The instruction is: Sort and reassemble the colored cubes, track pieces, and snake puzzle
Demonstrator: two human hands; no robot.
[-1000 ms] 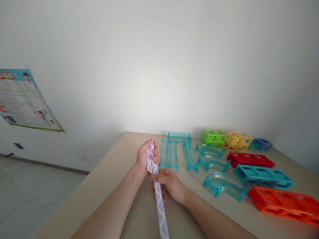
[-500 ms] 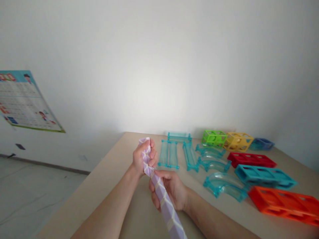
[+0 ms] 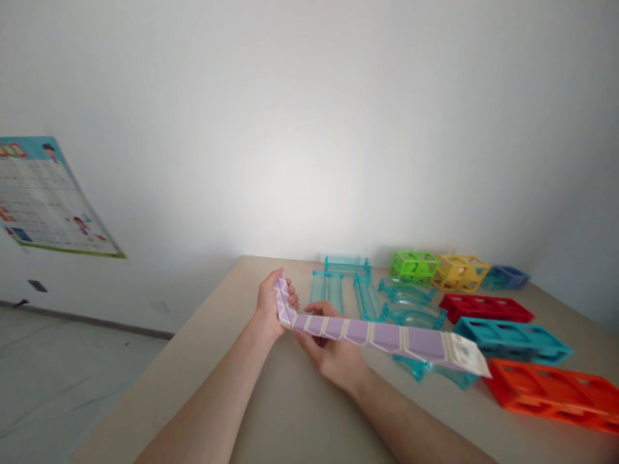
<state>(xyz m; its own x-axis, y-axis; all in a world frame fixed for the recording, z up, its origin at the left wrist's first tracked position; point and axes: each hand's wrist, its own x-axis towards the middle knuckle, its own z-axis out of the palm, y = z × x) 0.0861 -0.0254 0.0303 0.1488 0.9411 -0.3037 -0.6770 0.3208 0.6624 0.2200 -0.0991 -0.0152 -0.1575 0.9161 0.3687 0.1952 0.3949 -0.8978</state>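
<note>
Both hands point(image 3: 300, 322) bend the purple snake toy point(image 3: 382, 336) above the table point(image 3: 232, 361).

The snake point(image 3: 377, 336) crosses in front of the curved track point(image 3: 438, 372), hiding its upper part; only the lower edges show below the snake. Its near end by the orange frame point(image 3: 556, 394) is blurred. The orange frame is cut off by the right edge. The right hand point(image 3: 333, 351) has its fingers partly hidden behind the snake. The poster point(image 3: 46, 196), far left of the snake, is cut by the left edge, its print too small to read.
</note>
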